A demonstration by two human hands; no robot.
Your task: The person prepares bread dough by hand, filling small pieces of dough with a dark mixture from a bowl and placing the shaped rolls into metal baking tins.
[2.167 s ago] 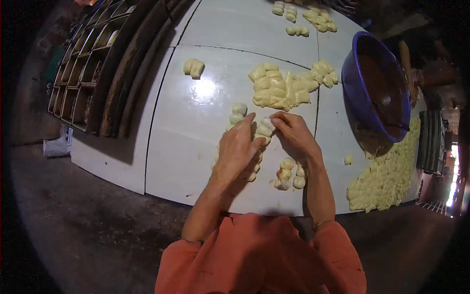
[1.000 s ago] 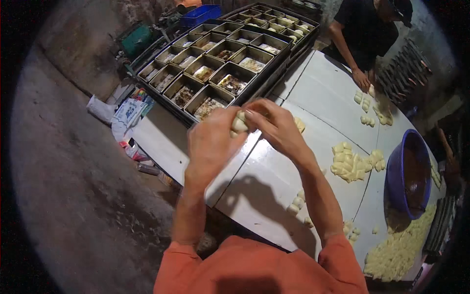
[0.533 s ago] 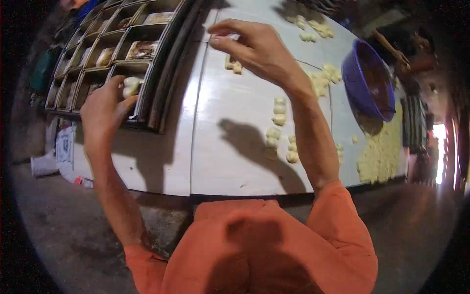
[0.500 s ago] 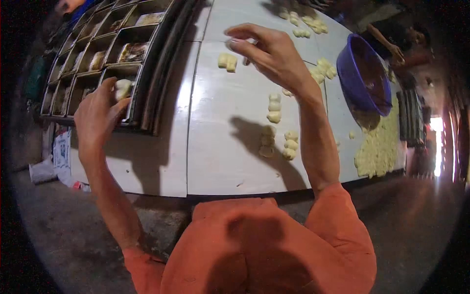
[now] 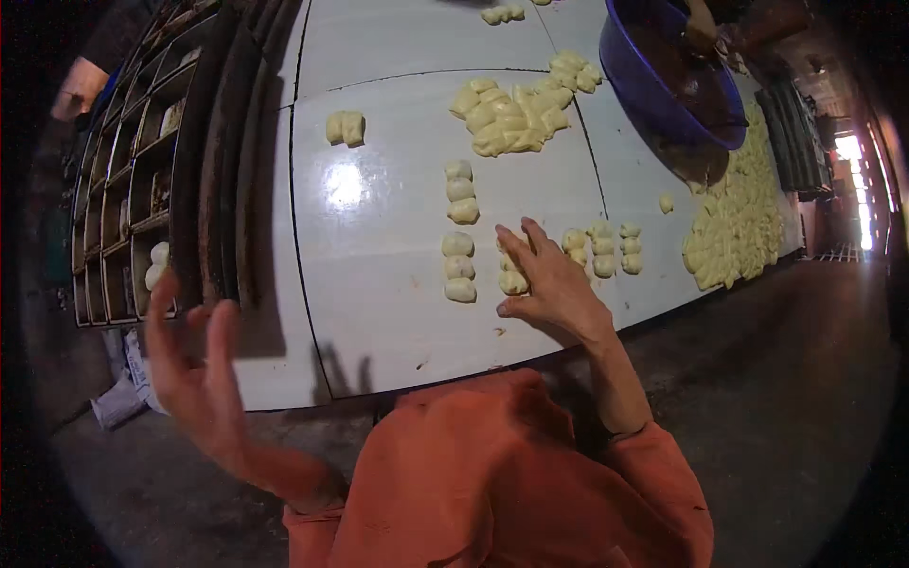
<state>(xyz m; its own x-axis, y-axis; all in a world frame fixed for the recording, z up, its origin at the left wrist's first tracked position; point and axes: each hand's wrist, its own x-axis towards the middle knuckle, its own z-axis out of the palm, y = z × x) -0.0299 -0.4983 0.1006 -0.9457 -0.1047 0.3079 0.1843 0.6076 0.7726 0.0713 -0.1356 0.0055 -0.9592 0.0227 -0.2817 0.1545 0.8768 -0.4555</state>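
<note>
Upper left of frame: one tin rack, one pale dough lump visible inside. Below it, left hand, fingers spread, holding nothing. Upper left of centre: one double dough piece. Centre: two dough strips, three balls each. Above: one dough heap. Right hand, fingers wide over one partly hidden strip; grip, cannot tell. Rightward: three short strips, one purple basin, one dough spread.

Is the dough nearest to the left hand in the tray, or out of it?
In: the dough shows between inner walls of the tray. The left hand is open, not gripping it.
</note>
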